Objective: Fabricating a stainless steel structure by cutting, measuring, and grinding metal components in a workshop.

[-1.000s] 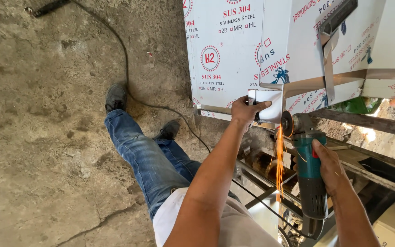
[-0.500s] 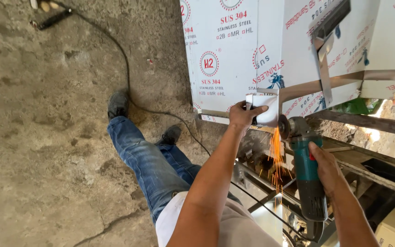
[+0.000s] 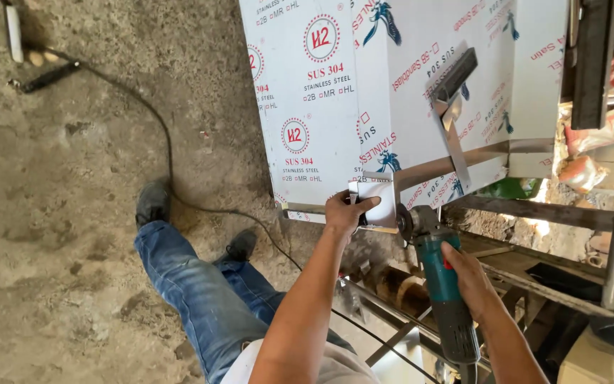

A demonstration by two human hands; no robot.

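Small bent sheet-metal piece [image 3: 378, 203], film-covered, pinched in the left hand [image 3: 346, 212] just below the lower edge of the big film-wrapped steel panel [image 3: 364, 92]. Fingers curled shut over its left flange, thumb laid across the white face. Probably light and stiff, with thin edges likely sharp and a slick film (safer held by the folded flange than by a raw edge). Right of that piece, nearly touching its edge, the disc end of a teal angle grinder [image 3: 440, 284]; right hand [image 3: 472, 281] wrapped closed around the grinder's body. Likely heavy for one hand and prone to kick, so best gripped at mid-body as here.

Disc itself mostly hidden behind the piece and the guard; contact point impossible to confirm. Grinder's tail and cable cut off at the bottom edge. Dark clutter of bars and frames beneath the panel hard to sort out. Black cable [image 3: 168, 156] trailing across the concrete floor [image 3: 58, 249] left of the panel.
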